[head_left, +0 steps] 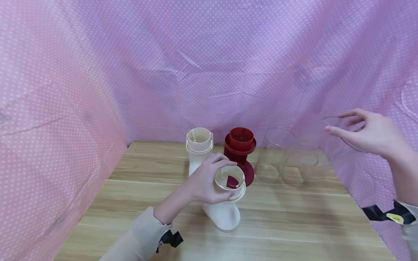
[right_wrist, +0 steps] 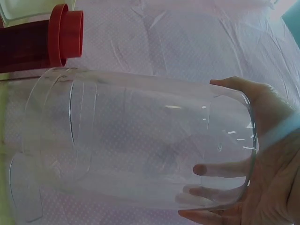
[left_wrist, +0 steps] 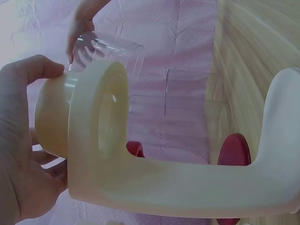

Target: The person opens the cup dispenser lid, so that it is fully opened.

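Observation:
A cream C-shaped stand with a round cup on top and an oval foot [head_left: 225,215] is near the middle of the table. My left hand [head_left: 209,179] grips its cup [left_wrist: 55,115] from the side, thumb and fingers spread around the wall. Off to the right, my right hand [head_left: 372,132] holds a clear cylindrical container [right_wrist: 140,140] by one end, above the table. Fingers [right_wrist: 225,168] show through its transparent wall. Two more clear cylinders, one of them a clear cylinder [head_left: 271,159] at the left, stand on the table below and left of this hand.
A red stand [head_left: 240,146] with a round red foot is behind the gripped cream one. To its left is a second cream stand [head_left: 198,145]. The wooden table [head_left: 147,181] meets pink dotted cloth [head_left: 196,72] at the back and sides.

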`<move>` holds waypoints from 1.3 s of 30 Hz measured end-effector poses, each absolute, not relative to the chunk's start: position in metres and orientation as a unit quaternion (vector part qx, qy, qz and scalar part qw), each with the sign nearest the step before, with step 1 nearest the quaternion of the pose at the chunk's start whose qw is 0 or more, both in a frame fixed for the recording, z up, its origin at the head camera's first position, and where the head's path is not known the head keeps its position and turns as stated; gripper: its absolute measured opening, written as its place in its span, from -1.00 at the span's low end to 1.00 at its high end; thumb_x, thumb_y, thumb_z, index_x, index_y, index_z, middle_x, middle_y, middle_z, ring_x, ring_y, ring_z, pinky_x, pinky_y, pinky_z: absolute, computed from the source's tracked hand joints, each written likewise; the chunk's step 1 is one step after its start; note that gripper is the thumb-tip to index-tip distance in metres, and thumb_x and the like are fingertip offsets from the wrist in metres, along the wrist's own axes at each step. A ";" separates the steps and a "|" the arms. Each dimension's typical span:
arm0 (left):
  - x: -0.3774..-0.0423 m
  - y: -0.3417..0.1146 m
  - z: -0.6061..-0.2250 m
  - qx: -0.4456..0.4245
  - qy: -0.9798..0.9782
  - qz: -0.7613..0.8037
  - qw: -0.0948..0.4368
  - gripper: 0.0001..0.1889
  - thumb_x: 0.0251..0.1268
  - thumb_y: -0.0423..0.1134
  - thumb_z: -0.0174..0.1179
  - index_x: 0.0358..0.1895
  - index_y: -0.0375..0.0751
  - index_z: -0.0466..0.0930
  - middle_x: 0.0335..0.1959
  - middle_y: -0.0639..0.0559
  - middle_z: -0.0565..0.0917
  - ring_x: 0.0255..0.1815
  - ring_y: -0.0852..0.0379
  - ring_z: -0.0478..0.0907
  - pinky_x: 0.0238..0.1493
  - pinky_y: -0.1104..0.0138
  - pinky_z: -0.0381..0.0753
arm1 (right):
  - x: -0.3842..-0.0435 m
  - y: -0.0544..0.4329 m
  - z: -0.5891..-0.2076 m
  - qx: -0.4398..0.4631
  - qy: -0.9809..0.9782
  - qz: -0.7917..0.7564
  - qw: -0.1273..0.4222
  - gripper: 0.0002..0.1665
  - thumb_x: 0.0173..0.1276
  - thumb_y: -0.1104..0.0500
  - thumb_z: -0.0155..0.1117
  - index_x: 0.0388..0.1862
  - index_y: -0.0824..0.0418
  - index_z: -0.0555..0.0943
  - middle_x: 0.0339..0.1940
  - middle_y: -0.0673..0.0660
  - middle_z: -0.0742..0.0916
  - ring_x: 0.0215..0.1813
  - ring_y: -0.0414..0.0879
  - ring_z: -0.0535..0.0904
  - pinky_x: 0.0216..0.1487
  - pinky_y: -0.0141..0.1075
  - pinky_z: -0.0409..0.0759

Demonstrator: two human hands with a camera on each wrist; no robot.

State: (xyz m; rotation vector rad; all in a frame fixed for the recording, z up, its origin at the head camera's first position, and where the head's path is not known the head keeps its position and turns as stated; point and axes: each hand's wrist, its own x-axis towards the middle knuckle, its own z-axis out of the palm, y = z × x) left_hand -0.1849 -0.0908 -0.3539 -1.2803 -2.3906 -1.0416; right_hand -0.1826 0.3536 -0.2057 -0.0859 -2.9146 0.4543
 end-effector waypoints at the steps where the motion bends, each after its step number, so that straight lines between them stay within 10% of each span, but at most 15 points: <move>1: -0.186 -0.092 -0.354 -0.445 -0.814 -0.356 0.112 -0.27 -0.08 -0.05 0.57 0.29 -0.17 0.65 0.14 0.05 0.64 0.22 0.13 0.53 0.29 0.25 0.64 | -0.182 0.356 -0.205 -0.033 -0.983 0.153 0.096 -0.02 0.43 -0.44 0.27 0.46 0.30 0.47 0.28 0.67 0.57 0.13 0.61 0.58 -0.20 0.30 0.65; 39: -0.162 -0.093 -0.364 -0.306 -0.859 -0.376 0.166 -0.18 -0.10 0.19 0.60 0.33 0.02 0.61 0.11 0.17 0.64 0.18 0.14 0.58 0.14 0.18 0.71 | -0.207 0.419 -0.231 -0.128 -0.978 0.117 0.117 0.28 0.36 -0.56 0.19 0.65 0.39 0.21 0.37 0.71 0.44 0.29 0.65 0.38 0.25 0.48 0.36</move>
